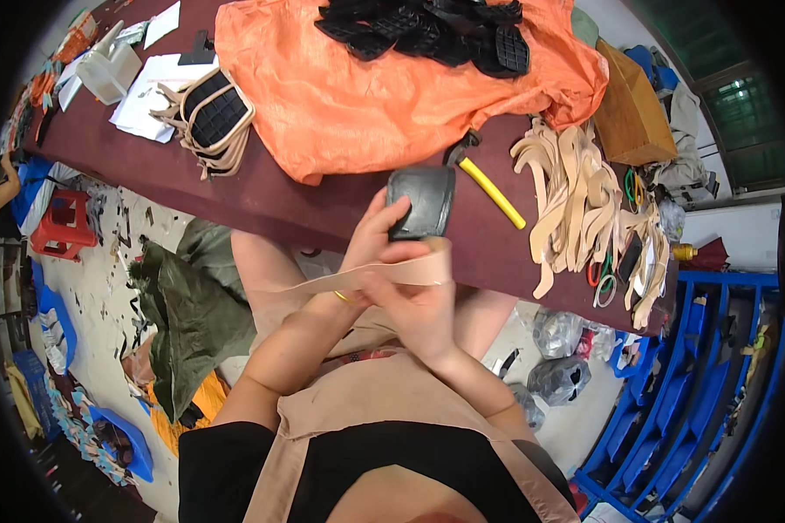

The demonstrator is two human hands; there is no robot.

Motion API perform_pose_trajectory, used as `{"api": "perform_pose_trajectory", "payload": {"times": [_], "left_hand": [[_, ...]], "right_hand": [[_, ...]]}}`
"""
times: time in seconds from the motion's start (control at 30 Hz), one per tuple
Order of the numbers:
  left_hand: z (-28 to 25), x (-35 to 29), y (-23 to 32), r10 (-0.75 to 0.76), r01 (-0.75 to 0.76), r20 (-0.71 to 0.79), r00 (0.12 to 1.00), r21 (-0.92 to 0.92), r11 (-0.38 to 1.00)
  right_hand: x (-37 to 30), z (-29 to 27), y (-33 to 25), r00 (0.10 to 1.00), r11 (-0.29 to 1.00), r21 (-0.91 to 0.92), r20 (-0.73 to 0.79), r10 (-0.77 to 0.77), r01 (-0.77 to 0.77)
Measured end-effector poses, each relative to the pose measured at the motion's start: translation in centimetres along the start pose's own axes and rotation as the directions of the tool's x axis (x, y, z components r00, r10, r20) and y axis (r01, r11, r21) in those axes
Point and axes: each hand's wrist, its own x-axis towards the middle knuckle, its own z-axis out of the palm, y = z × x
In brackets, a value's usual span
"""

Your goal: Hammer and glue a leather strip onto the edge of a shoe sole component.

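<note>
Near the front edge of the table, my left hand [373,234] grips a shiny black molded piece [420,202], roughly square with rounded corners; its thumb lies on the piece's face. A beige strip [349,277] runs across below, from over my left forearm to a bend by the piece's lower edge. My right hand [417,315], slightly blurred, has its fingers closed at that strip, below the black piece. Just beyond to the right lies a hammer [492,192] with a yellow handle and dark head.
An orange sheet [349,105] carries a heap of black molded pieces [427,30]. Beige strips [576,200] and scissors [604,283] lie right. Left are beige-edged black pieces [214,113], papers [155,83] and a white bottle [111,71]. A wooden box [632,109] stands at the far right.
</note>
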Motion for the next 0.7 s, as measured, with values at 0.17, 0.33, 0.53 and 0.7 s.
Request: {"api": "perform_pose_trajectory", "payload": {"times": [0.17,0.33,0.53,0.7], "left_hand": [[2.6,-3.0,-0.3,0.037,-0.042,-0.034,0.999,-0.151,0.988],[3.7,-5.3,-0.9,0.029,-0.032,-0.032,0.999,-0.069,0.997],[3.7,-5.9,-0.9,0.097,-0.098,-0.022,0.995,-0.099,0.990],[3.6,-5.9,-1.0,0.100,-0.097,0.018,0.995,-0.149,0.984]], "right_hand": [[-3.2,-4.2,-0.4,0.986,0.998,0.044,-0.160,-0.046,0.054],[-3.8,-4.7,-1.4,0.947,0.985,-0.127,-0.284,-0.150,0.118],[-3.2,-5.4,-1.2,0.864,0.770,-0.535,-0.137,-0.484,0.347],[-3.1,-4.5,-1.7,0.904,0.917,-0.295,-0.253,-0.346,0.268]]}}
